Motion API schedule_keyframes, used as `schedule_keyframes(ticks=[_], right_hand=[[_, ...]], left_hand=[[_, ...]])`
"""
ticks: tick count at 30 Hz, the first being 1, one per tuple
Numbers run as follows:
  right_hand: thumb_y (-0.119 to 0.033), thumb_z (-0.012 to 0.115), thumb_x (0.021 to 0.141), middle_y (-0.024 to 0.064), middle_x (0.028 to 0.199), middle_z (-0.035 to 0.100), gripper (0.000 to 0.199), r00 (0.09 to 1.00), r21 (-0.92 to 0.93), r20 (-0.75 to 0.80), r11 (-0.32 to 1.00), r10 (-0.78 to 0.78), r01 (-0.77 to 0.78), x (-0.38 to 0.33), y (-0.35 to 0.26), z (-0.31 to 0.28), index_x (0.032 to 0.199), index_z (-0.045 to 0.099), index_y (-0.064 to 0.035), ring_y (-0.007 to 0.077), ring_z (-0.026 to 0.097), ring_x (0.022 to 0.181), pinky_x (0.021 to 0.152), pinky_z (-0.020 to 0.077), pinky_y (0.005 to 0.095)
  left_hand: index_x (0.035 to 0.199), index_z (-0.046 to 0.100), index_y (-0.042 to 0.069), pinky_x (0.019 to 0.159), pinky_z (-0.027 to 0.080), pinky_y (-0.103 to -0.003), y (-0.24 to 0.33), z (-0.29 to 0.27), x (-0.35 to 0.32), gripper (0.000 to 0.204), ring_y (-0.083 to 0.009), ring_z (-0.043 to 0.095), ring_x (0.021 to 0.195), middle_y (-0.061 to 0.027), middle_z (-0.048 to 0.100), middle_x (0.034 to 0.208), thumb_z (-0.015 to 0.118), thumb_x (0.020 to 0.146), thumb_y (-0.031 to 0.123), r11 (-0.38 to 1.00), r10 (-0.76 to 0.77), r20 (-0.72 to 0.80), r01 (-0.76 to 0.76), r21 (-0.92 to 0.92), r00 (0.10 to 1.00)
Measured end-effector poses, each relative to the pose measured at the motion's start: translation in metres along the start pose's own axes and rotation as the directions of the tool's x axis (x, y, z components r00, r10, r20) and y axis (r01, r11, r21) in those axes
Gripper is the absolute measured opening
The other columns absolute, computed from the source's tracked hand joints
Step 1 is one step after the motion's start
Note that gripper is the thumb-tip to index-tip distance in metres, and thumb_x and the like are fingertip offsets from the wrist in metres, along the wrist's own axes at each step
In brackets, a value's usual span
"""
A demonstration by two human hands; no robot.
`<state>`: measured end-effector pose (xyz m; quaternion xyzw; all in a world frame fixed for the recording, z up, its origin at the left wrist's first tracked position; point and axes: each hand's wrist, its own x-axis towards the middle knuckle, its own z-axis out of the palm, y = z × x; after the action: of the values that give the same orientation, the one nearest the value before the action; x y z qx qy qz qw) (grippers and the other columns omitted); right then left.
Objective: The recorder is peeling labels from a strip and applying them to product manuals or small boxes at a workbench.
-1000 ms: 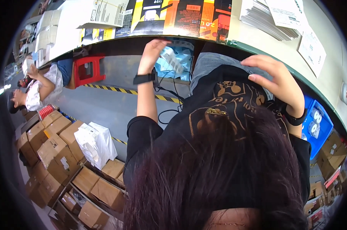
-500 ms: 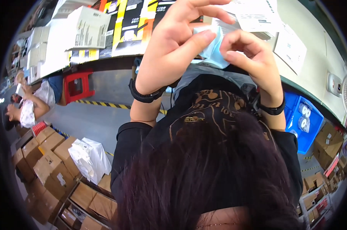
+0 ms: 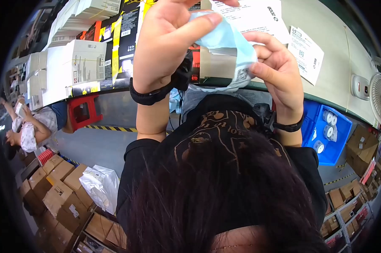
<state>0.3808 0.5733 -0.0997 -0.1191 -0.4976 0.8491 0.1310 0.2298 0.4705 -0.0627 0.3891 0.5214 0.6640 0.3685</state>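
A light-blue strip of label backing [image 3: 224, 36] is stretched between my hands above the table edge. My left hand [image 3: 161, 48] has its thumb pressed on the upper left end of the strip; its other fingertips run toward the top edge. My right hand [image 3: 281, 74] pinches the right side between thumb and curled fingers. Just beside that thumb, a small white label [image 3: 241, 75] with a square code shows on the strip. The strip's lower part hangs toward my lap. Beneath it lies a stack of printed sheets [image 3: 224, 51], partly covered.
Flat black-and-yellow printed boxes [image 3: 125, 36] and a stack of white cartons [image 3: 87, 63] lie on the left. White leaflets [image 3: 306, 55] rest on the right, before a small fan [image 3: 380, 95]. A blue bin [image 3: 338, 147] holds tape rolls. Another person [image 3: 36, 122] works far left.
The blue strip, bunched between my hands before, is now spread out, with a coded label showing. My left hand has shifted left, and the hands are farther apart.
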Motion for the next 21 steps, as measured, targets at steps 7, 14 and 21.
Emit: schedule_keyframes(ticks=[7,14,21], right_hand=[[0.004,0.061,0.075,0.0077,0.083,0.060,0.049,0.947,-0.211,-0.179,0.951,-0.267,0.228,0.001,-0.005,-0.004,0.120,0.040,0.0025,0.0103,0.058,0.078,0.070,0.0455,0.0187],[-0.001,0.065,0.071,0.0069,0.084,0.061,0.038,0.740,-0.769,-0.006,0.476,-0.673,0.427,0.014,-0.001,-0.009,0.107,0.054,-0.0031,0.0183,0.059,0.080,0.070,0.0456,0.0256],[0.003,0.064,0.069,0.0124,0.096,0.056,0.034,0.828,-0.715,0.223,0.491,-0.514,0.497,0.009,-0.011,-0.025,0.101,0.054,0.0041,0.0209,0.052,0.095,0.084,0.0401,0.0302]], left_hand=[[0.112,0.049,0.003,0.071,0.042,-0.022,-0.028,-0.001,0.002,0.037,-0.0111,0.055,0.080,-0.0069,0.057,0.080,0.056,0.075,-0.002,0.448,0.641,0.014,-0.389,0.805,0.767],[0.115,0.047,0.006,0.065,0.046,-0.021,-0.040,0.038,-0.015,0.049,-0.0100,0.056,0.067,-0.0057,0.058,0.073,0.062,0.069,-0.005,0.978,0.158,-0.164,-0.132,0.159,0.974],[0.112,0.051,0.007,0.063,0.047,-0.023,-0.038,0.041,-0.016,0.047,-0.0119,0.056,0.065,-0.0066,0.057,0.074,0.062,0.069,-0.007,0.978,0.164,-0.202,-0.132,0.160,0.966]])
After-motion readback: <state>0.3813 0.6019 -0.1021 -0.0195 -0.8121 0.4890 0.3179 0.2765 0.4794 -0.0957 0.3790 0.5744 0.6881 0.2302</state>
